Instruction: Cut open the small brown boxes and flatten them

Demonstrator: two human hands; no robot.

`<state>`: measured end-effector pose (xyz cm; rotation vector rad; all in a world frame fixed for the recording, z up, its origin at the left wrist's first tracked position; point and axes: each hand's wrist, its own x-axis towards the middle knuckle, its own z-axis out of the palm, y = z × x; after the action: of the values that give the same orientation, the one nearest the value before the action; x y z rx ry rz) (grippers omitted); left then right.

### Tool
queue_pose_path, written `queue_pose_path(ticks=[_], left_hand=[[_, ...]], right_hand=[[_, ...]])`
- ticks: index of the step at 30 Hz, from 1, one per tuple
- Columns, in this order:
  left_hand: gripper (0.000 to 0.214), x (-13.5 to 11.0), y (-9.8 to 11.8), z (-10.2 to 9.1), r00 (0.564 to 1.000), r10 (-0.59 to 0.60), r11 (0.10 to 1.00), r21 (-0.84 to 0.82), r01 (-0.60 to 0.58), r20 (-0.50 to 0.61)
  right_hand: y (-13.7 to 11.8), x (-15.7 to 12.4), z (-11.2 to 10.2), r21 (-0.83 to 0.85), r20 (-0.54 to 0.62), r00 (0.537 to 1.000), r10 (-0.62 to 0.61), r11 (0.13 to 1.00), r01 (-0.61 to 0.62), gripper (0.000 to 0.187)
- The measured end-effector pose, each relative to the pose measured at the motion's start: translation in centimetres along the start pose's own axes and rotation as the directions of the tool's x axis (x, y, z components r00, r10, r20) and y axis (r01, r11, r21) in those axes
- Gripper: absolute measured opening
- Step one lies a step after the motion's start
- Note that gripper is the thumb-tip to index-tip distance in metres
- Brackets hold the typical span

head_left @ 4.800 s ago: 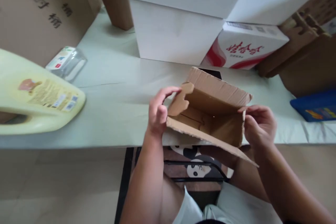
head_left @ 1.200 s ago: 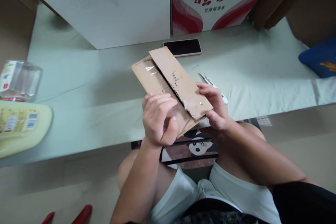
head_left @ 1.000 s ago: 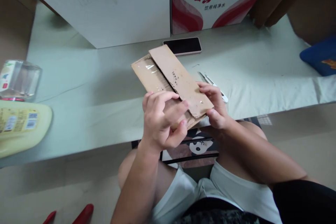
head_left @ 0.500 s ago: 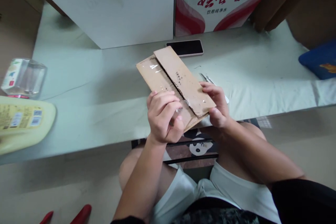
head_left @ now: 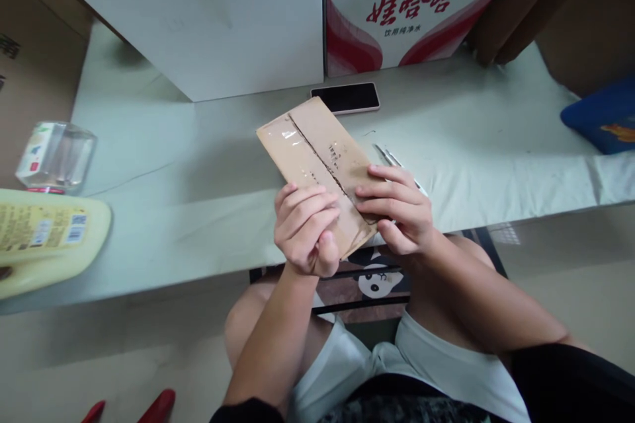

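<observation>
Both of my hands are on a flat, taped piece of brown cardboard (head_left: 302, 145), tilted above the table's front edge. A dark, ragged seam runs slantwise down it, and glossy clear tape catches light at its upper left. My left hand (head_left: 308, 228) is closed at the lower left edge, its fingers curled over the near face. My right hand (head_left: 403, 208) grips the lower right side, fingers laid across the flap and thumb at the bottom edge. Behind that hand, a slim silver tool (head_left: 387, 155), partly hidden, lies on the cloth.
A phone (head_left: 350, 98) lies before a white carton (head_left: 248, 26) and a red-and-white carton (head_left: 411, 26). At left are a clear plastic bottle (head_left: 62, 153) and a yellow bottle (head_left: 54, 238). A blue container (head_left: 602, 115) stands at right on the pale green cloth (head_left: 506, 145).
The raised cardboard flap now lies flat against the rest, closing the gap at the seam. My right hand has shifted from the flap's edge onto its face.
</observation>
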<state>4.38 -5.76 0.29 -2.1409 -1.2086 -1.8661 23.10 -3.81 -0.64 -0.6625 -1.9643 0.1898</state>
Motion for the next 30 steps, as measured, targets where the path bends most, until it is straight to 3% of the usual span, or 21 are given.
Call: queue_pose_path(ticks=[9, 16, 20, 26, 30], left_hand=[[0.029, 0.3, -1.0, -0.3, 0.998, -0.062, 0.997, -0.053, 0.064, 0.033], [0.037, 0.0, -1.2, -0.4, 0.991, 0.025, 0.999, -0.039, -0.02, 0.135], [0.047, -0.3, -1.2, -0.7, 0.979, 0.038, 0.999, 0.006, -0.04, 0.202], [0.047, -0.6, -1.2, -0.4, 0.99, 0.02, 1.0, -0.006, -0.02, 0.143], [0.044, -0.5, -1.1, 0.1, 0.995, 0.008, 0.999, -0.037, -0.005, 0.096]], right_hand=[[0.1, 0.0, 0.3, 0.079, 0.027, 1.0, -0.004, 0.997, 0.002, 0.024], [0.4, -0.2, 0.7, 0.042, -0.006, 1.0, -0.013, 0.999, 0.014, 0.027], [0.4, -0.2, 0.8, 0.103, -0.022, 1.0, -0.013, 0.995, 0.015, 0.022], [0.6, -0.4, 1.0, 0.123, -0.025, 0.999, -0.023, 0.992, 0.026, 0.019], [0.8, -1.4, 1.5, 0.065, -0.185, 0.983, 0.016, 0.998, -0.004, 0.024]])
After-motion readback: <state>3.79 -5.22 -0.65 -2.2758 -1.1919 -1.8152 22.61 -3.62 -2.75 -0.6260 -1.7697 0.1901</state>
